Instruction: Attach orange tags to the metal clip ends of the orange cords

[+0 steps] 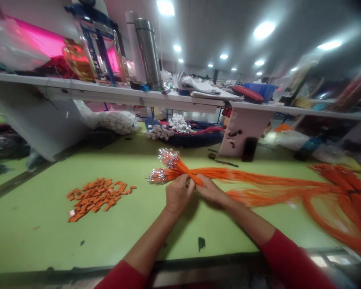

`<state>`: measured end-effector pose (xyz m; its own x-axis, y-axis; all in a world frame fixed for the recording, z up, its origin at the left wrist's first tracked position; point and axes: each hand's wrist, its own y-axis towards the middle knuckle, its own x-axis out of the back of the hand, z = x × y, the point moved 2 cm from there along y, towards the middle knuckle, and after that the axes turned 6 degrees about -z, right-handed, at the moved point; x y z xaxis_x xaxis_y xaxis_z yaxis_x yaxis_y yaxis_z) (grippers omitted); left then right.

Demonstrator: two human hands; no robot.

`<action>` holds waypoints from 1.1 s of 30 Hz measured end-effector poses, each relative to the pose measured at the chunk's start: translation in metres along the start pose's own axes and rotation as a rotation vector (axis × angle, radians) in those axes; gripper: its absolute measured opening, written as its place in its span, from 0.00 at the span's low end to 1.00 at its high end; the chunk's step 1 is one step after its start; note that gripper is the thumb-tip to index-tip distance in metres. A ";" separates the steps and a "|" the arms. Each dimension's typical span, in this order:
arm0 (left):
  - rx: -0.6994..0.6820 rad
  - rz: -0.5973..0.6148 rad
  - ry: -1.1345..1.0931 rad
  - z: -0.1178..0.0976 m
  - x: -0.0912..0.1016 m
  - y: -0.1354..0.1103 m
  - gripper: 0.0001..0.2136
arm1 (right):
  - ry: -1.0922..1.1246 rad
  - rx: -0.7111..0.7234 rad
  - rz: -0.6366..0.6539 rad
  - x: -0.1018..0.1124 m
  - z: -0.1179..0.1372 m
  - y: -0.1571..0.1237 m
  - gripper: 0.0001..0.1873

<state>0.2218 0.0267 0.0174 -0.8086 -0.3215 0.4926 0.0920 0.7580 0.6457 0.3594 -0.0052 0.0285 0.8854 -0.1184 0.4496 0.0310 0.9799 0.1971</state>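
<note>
Head-worn view faces forward and down (close above the orange wires (216, 173)).

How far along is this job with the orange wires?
Done: the orange wire bundle looks gathered, with its silvery tips together. In hand: the left hand and right hand pinch it. Left: its long tails lie loose to the right, and the pile of small orange pieces on the green table looks unused.

Lime-green workbench (87, 241): small orange pieces (94, 198) heaped left, long orange wires (339, 196) sprawled right, dark blue netting (200, 139) at far edge. White shelf (78, 89) above: steel flask (148, 52), blue basket (260, 91).
</note>
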 end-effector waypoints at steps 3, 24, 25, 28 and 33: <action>-0.017 0.004 0.031 0.002 -0.004 0.003 0.07 | 0.019 0.006 0.004 -0.001 0.000 0.001 0.11; 0.352 0.014 -0.491 -0.003 0.000 0.009 0.05 | 0.218 -0.061 0.001 0.005 0.000 0.003 0.21; 0.409 0.013 -0.559 -0.002 -0.001 0.007 0.05 | 0.263 -0.081 0.004 0.008 -0.001 0.004 0.22; 0.607 0.020 -0.758 0.001 -0.011 0.001 0.11 | 0.376 -0.133 0.022 0.016 -0.002 0.007 0.23; 0.839 0.056 -0.956 0.019 -0.024 0.005 0.14 | 0.425 -0.121 0.171 0.019 -0.001 0.000 0.21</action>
<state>0.2309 0.0492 -0.0019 -0.9427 -0.0071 -0.3335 0.0282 0.9945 -0.1008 0.3771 -0.0070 0.0364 0.9930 0.0981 0.0652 -0.1007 0.9942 0.0369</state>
